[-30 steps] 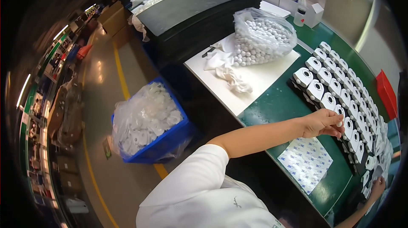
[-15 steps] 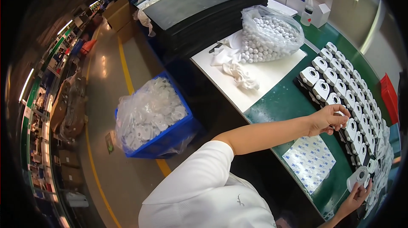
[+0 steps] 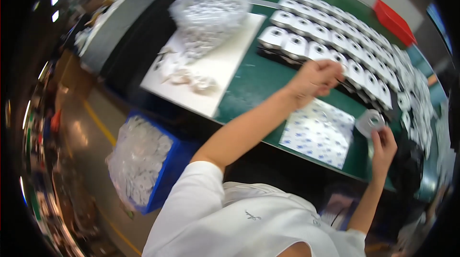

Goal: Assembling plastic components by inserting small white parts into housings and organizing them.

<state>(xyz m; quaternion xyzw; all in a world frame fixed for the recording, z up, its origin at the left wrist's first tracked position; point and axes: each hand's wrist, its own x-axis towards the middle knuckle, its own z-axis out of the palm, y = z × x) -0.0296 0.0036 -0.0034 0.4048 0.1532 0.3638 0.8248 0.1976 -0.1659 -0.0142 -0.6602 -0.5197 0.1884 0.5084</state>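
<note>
My left hand (image 3: 317,79) is closed in a pinch by the near edge of the rows of white plastic housings (image 3: 318,33). Whatever sits between its fingertips is too small and blurred to make out. Held by its edge in my right hand (image 3: 385,146) is a loose white plastic housing (image 3: 370,122), rounded with a round opening in it. Between my hands, a white sheet with blue print (image 3: 317,135) lies on the green tabletop (image 3: 254,82).
A clear bag of small white balls (image 3: 211,10) rests on a white board (image 3: 235,60) with crumpled white cloth (image 3: 189,80). More white parts (image 3: 414,96) are heaped right of the rows. A red tray (image 3: 394,21) stands behind; a blue bin (image 3: 160,175) is on the floor.
The whole view has turned, so the table now lies more straight ahead. My right hand has brought its white housing away from the heap, beside the printed sheet. My left hand stays pinched near the rows.
</note>
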